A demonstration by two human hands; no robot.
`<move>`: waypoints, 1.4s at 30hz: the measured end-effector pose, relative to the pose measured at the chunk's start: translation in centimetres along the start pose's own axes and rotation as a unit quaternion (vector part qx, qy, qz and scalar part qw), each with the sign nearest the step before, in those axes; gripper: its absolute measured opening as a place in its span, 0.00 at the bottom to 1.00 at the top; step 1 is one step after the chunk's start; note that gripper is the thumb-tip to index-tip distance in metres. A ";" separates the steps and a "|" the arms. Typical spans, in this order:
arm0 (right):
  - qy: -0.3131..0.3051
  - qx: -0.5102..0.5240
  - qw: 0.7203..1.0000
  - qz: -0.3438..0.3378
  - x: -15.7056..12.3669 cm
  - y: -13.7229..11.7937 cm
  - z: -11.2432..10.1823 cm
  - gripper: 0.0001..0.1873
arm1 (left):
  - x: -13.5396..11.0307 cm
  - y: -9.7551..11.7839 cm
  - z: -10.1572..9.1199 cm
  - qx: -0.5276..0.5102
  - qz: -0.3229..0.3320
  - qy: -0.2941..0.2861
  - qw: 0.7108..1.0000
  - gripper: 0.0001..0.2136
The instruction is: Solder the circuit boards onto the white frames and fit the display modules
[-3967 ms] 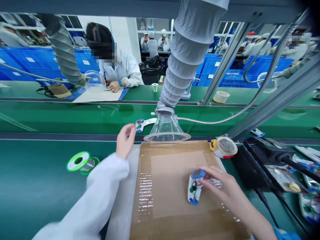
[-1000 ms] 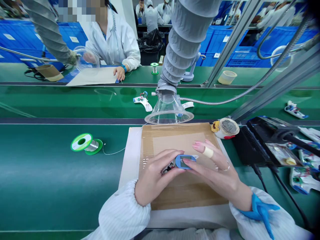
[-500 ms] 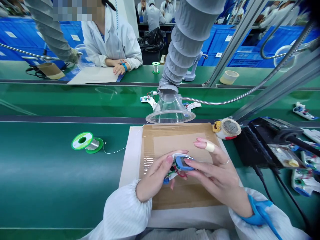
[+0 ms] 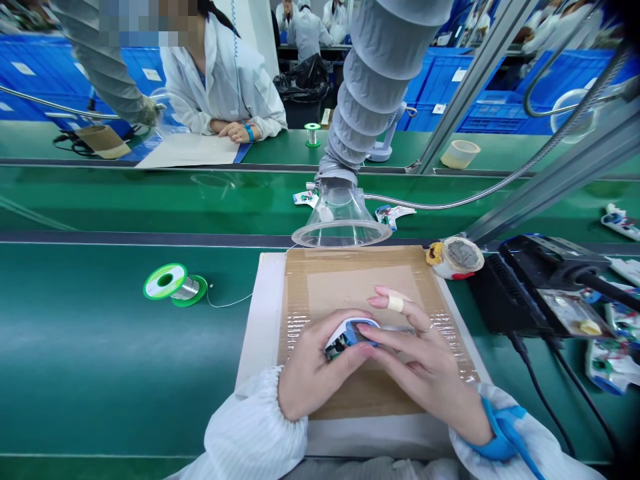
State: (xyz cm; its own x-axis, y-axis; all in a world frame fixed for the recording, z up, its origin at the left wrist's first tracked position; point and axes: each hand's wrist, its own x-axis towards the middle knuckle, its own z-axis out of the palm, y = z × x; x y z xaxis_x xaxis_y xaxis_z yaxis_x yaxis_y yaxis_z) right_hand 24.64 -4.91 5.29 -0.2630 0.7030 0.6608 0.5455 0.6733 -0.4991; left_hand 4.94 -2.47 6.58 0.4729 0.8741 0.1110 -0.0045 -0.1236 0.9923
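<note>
Over the cardboard sheet (image 4: 370, 393), my left hand (image 4: 320, 367) is closed around a small white-and-blue electronic device (image 4: 367, 327), its thumb along the near side. Dark and green parts show in the device's open left side. My right hand (image 4: 425, 360) pinches the blue part around a grey, screen-like window with thumb and fingertips. The right index finger, wearing a pale finger cot, is raised off it. The device's underside is hidden by my hands. A blue strap circles my right wrist.
A solder spool (image 4: 173, 283) lies left, its wire reaching the board. A clear fume hood (image 4: 343, 223) hangs just beyond the cardboard. A black soldering station (image 4: 525, 287) and more device halves (image 4: 610, 363) stand right. Opposite sits a co-worker (image 4: 225, 87). Device halves (image 4: 395, 215) lie on the green belt.
The device has turned in my hands, and the red wires are now out of sight. My left thumb has come round to the near side. The device halves on the belt have shifted right.
</note>
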 end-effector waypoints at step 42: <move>0.059 -0.022 0.998 0.015 2.0 1.5 0.8 0.08 | -0.1 0.9 -2.0 -0.163 -0.126 0.174 0.963 0.24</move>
State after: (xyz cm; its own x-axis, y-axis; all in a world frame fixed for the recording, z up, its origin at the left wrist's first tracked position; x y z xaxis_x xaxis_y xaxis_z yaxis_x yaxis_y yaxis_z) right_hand 24.29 -2.34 5.38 -0.1520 0.6889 0.7088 0.5865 0.6401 -0.4963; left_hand 3.16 -1.71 7.57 0.1716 0.9685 -0.1804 -0.2304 0.2175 0.9485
